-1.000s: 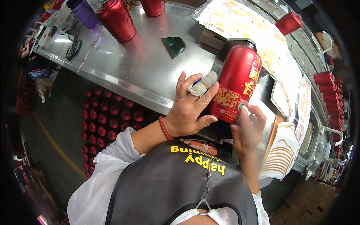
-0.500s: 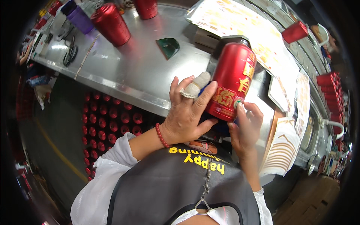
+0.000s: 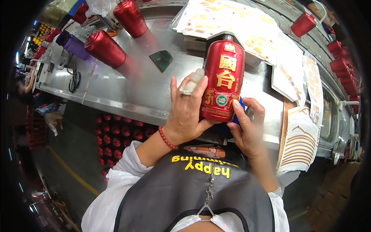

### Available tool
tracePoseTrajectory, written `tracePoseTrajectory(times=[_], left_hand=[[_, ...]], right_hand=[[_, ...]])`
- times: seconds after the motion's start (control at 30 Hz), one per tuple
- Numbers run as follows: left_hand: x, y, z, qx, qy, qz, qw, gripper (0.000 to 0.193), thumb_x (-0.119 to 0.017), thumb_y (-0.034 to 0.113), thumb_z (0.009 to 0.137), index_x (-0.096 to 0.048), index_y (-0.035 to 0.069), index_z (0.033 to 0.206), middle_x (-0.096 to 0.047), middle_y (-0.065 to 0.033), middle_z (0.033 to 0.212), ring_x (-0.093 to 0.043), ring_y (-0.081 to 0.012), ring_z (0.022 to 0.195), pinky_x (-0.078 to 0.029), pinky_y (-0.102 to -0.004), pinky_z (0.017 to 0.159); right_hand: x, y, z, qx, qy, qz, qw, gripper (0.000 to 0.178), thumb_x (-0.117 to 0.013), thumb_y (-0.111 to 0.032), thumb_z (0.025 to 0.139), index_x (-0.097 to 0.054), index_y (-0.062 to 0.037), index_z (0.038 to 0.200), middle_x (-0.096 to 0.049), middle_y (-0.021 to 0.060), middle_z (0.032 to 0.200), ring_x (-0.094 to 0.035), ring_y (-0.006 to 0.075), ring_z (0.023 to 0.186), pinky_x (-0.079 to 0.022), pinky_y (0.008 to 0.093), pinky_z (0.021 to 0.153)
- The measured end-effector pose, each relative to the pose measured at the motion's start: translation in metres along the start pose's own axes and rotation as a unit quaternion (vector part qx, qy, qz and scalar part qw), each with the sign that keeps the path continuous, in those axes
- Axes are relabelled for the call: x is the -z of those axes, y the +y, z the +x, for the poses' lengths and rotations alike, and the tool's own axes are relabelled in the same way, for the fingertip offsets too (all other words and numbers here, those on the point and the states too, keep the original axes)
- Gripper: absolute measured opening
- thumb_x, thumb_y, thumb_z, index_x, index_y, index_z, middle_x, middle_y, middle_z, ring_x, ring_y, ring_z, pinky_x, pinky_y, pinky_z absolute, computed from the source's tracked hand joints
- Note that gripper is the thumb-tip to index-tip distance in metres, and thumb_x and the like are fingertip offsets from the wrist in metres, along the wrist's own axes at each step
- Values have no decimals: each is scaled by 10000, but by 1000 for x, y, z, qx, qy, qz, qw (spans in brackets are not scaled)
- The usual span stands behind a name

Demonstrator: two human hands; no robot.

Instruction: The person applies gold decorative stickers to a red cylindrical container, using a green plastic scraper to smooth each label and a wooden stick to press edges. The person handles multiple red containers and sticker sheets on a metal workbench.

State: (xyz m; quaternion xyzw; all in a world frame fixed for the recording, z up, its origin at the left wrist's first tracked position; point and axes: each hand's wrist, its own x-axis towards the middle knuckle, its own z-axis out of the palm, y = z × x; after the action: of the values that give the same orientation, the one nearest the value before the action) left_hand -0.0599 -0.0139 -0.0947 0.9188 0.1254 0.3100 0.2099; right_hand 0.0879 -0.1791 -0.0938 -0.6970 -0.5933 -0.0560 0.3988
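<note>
A glossy red bottle (image 3: 223, 87) with raised gold characters and a round green-and-white label (image 3: 221, 100) leans in a dark angular holder (image 3: 213, 37), neck pointing away from me. My left hand (image 3: 184, 110) grips its lower left side, fingers along the wall and thumb by the base. A cloth wrap (image 3: 193, 82) covers one left finger, and red beads circle that wrist. My right hand (image 3: 249, 127) holds the lower right edge, one fingertip near the round label, the other fingers bent. Something blue (image 3: 242, 103) shows behind the base; most of it is hidden.
Printed label sheets (image 3: 228, 19) lie behind the bottle, with strips of gold trim (image 3: 299, 141) at right. Red bottles (image 3: 105, 48), a purple bottle (image 3: 73, 44), a green scraper-like piece (image 3: 161, 60) and scissors (image 3: 74, 79) occupy the metal table. Bottles stand on a conveyor at right.
The red bottle has turned about its length, so its gold characters and round label now face up. My hands stay around its lower end. The view has shifted slightly.
</note>
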Motion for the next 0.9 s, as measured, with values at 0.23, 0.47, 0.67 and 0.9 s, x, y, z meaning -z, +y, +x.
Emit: tracePoseTrajectory(times=[0.23,0.47,0.67,0.9], left_hand=[[1,2,-1,19,-4,-2,1000,1006,-656,605,868,-272,-49,1530,-444,-224,1468,-363,-469,1386,-58,-670,1159],[-2,-15,-9,-6,-33,25,999,1092,-687,628,822,-248,-79,1529,-456,-203,1466,-348,-459,1389,-72,-657,1162],[-2,-3,-2,-1,-6,22,1000,1070,-664,631,839,-244,-53,1547,-445,-222,1473,-374,-463,1367,-74,-665,1157],[-6,-9,-5,-8,-1,21,1000,1101,-677,644,820,-235,-44,1557,-436,-227,1479,-386,-464,1354,-88,-678,1149]], right_hand=[[-1,3,0,3,10,5,1000,680,-823,-97,721,-617,-130,1369,-502,164,1276,-519,334,1149,-482,425,950],[0,6,-2,0,6,0,1000,674,-819,-113,733,-610,-104,1374,-504,166,1286,-518,337,1159,-481,425,960],[-1,5,-4,-5,4,3,1000,669,-816,-127,745,-606,-99,1379,-501,168,1294,-516,337,1166,-479,426,964],[2,5,-3,-9,-12,21,1000,649,-801,-114,777,-587,-68,1388,-477,203,1360,-526,352,1188,-491,423,967]])
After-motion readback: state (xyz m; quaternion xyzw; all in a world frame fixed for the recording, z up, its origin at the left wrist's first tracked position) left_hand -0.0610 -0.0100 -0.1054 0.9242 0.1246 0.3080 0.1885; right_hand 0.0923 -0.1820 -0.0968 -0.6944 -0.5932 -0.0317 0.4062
